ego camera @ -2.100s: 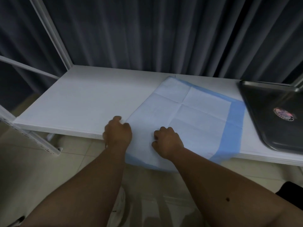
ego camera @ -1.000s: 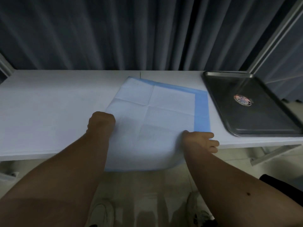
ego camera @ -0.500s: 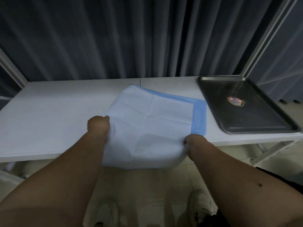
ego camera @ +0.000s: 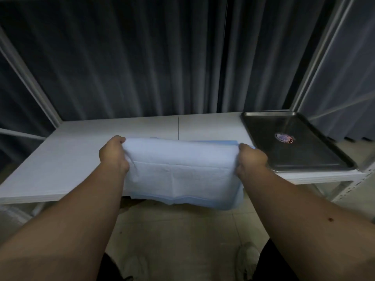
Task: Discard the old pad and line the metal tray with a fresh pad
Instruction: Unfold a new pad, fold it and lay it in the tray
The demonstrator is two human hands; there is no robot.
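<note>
1. The table (ego camera: pixel 81 159) runs left to right in front of you, with dark curtains (ego camera: pixel 142 57) behind it.
2. The tray (ego camera: pixel 292 147) sits bare at the table's right end, its long side running away from you. It lies just to the right of your right hand, so that hand is the nearer one.
3. The pad (ego camera: pixel 182 169) hangs stretched between your hands above the table's near edge, its long axis left to right and its lower edge drooping below the tabletop.
4. Your left hand (ego camera: pixel 113 155) has fingers curled tight on the pad's left edge.
5. Your right hand (ego camera: pixel 250 161) is clamped on the right edge in the same way.
6. Judging by this, you need to carry the pad rightward and lay it into the tray.
</note>
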